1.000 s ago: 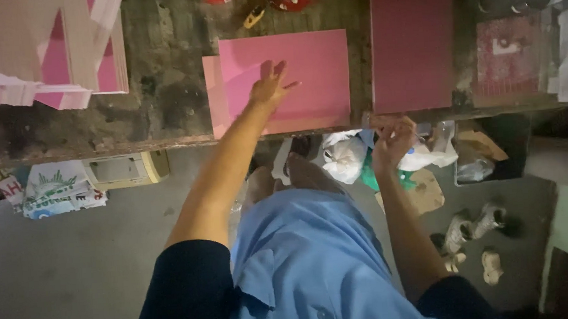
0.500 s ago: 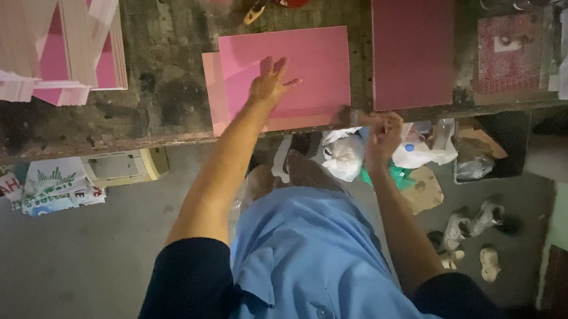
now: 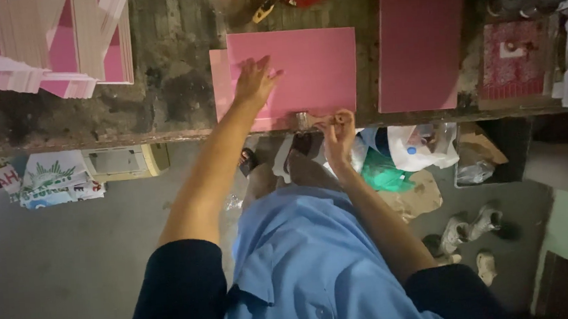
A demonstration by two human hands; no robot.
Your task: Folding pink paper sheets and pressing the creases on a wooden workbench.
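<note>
A pink sheet [image 3: 311, 66] lies on a worn dark table [image 3: 174, 87], on top of another pink sheet that sticks out at its left edge. My left hand [image 3: 255, 82] lies flat on the sheet's left part, fingers spread. At the table's front edge my right hand [image 3: 336, 129] is closed on a small brush [image 3: 304, 119], whose bristles touch the sheet's lower edge.
A darker pink sheet [image 3: 419, 43] lies to the right, and a red patterned card [image 3: 511, 57] beyond it. Stacks of pink and white paper [image 3: 47, 46] fill the table's left. Bags [image 3: 415, 151], sandals [image 3: 472, 230] and printed papers [image 3: 49, 180] sit on the floor.
My right hand has risen from below the table edge to the pink sheet's front edge with the brush. My left hand stays on the sheet.
</note>
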